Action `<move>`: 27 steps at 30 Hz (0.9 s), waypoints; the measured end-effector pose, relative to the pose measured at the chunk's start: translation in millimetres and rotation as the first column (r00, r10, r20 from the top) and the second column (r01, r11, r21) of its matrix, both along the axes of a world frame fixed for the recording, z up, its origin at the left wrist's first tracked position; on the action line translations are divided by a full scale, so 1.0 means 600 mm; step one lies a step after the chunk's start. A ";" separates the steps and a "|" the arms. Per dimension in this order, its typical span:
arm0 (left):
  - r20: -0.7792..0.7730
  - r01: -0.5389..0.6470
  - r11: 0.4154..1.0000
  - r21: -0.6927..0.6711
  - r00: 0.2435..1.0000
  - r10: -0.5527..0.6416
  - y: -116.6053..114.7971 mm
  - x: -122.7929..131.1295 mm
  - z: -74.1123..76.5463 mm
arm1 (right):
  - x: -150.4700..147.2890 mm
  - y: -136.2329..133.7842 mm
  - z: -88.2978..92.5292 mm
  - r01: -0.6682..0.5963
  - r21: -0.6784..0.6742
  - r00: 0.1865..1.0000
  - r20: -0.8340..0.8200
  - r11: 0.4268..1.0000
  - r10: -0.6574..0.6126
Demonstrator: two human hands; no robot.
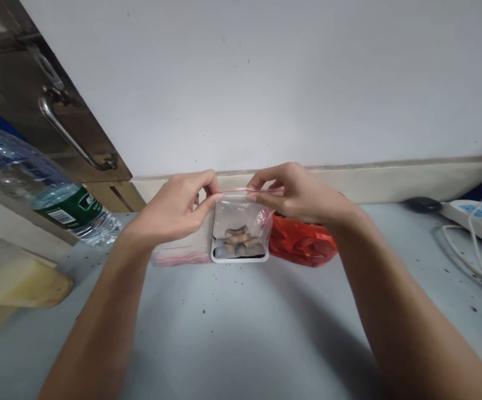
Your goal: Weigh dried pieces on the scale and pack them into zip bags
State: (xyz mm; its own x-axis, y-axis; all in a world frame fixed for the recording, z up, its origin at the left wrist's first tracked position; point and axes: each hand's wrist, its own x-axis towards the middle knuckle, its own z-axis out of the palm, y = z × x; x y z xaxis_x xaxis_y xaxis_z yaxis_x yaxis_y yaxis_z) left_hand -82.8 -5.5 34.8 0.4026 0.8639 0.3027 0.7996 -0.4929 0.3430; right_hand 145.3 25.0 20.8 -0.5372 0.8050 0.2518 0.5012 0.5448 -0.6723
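Head view: the left hand (178, 205) and right hand (301, 191) have their fingers clamped on the red-lined top edge of a clear bag (244, 214). Brown pieces (239, 239) lie low in the bag, which is over a white-rimmed tray (241, 260) on the desk (241, 333). Flat bags (184, 250) lie left of the tray, a red bag (303, 241) right; its contents cannot be told. The bottle (24, 166) holds clear liquid; its green label (71, 208) shows a barcode and white writing too small to read. A jug (19, 278) looks yellowish inside.
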 end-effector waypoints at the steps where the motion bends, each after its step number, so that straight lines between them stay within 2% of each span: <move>1: -0.002 -0.022 1.000 -0.003 1.000 0.022 -0.001 -0.002 0.002 | 0.006 0.002 0.001 0.007 0.006 1.000 0.006 1.000 -0.007; 7: -0.009 -0.050 0.999 -0.018 0.999 0.050 0.000 -0.005 0.008 | 0.035 0.017 0.000 0.024 0.047 1.000 -0.021 0.999 -0.023; 12: -0.051 -0.040 0.999 -0.028 0.998 0.038 0.000 -0.005 0.009 | 0.046 0.019 0.000 0.058 -0.001 0.998 0.025 0.998 -0.057; 16: -0.072 -0.011 1.000 -0.016 0.997 0.010 0.000 -0.007 0.010 | 0.051 0.017 0.002 0.081 -0.043 0.996 0.046 0.996 -0.079; 23: -0.077 -0.007 1.000 -0.016 0.997 0.006 0.005 -0.013 0.009 | 0.050 0.020 0.002 0.146 0.029 0.985 0.085 0.989 -0.148; 27: -0.059 -0.001 1.000 0.001 0.998 0.001 0.007 -0.021 0.009 | 0.050 0.020 0.000 0.137 -0.025 0.983 0.126 0.990 -0.133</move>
State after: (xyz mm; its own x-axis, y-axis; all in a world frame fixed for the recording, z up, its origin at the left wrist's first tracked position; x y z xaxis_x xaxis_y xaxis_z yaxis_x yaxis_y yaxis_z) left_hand -95.4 -1.1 40.0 0.4188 0.8640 0.2794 0.8191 -0.4922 0.2945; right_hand 175.3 37.2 20.8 -0.4479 0.8793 0.1621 0.6490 0.4445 -0.6174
